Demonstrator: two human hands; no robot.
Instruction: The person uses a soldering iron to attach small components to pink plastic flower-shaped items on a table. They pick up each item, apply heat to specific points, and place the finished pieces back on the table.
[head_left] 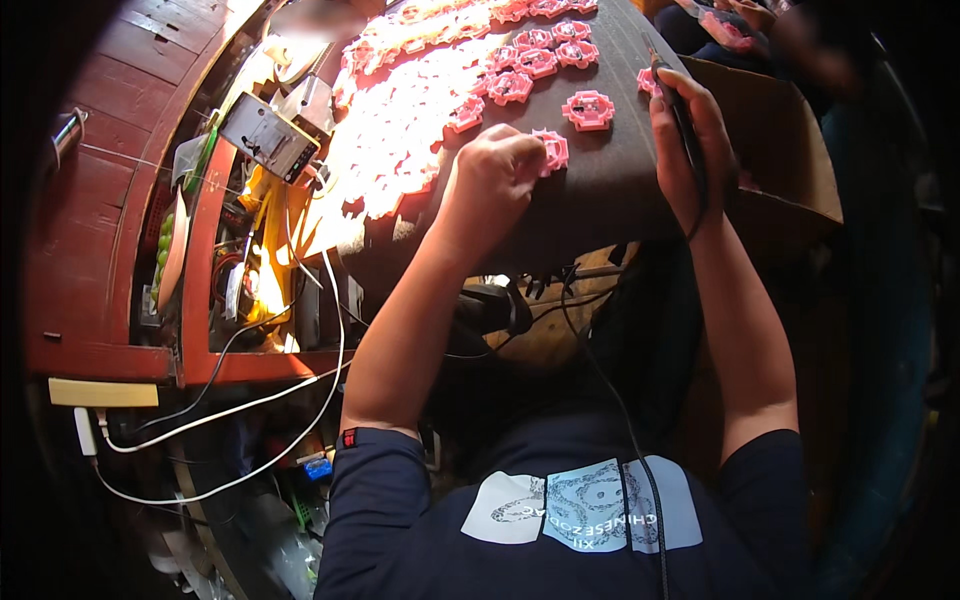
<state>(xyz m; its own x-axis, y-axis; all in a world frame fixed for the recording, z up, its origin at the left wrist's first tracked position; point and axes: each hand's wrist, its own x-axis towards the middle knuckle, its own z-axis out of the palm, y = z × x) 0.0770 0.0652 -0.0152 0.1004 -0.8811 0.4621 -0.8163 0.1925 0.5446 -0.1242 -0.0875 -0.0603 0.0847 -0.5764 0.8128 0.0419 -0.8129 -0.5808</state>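
My left hand (492,172) is closed, thumb and fingers pinching the edge of a pink plastic part (554,152) just above the dark work surface (615,170). A soldering iron (656,62) sits in my closed right hand (692,135), held like a pen with its thin tip pointing away from me. Its black cable hangs down past my wrist. Close to my right fingertips is another pink part (647,84), partly hidden. Between the hands, slightly farther off, lies a single pink part (588,110) with small dark and metal bits inside.
Many pink parts (400,140) cover the surface's left side, washed out by sunlight. A silver box-shaped device (268,136) stands left of them. At right is an open cardboard box (800,150); another person's hands (745,10) show beyond. White cables (270,405) run to a power strip (105,392).
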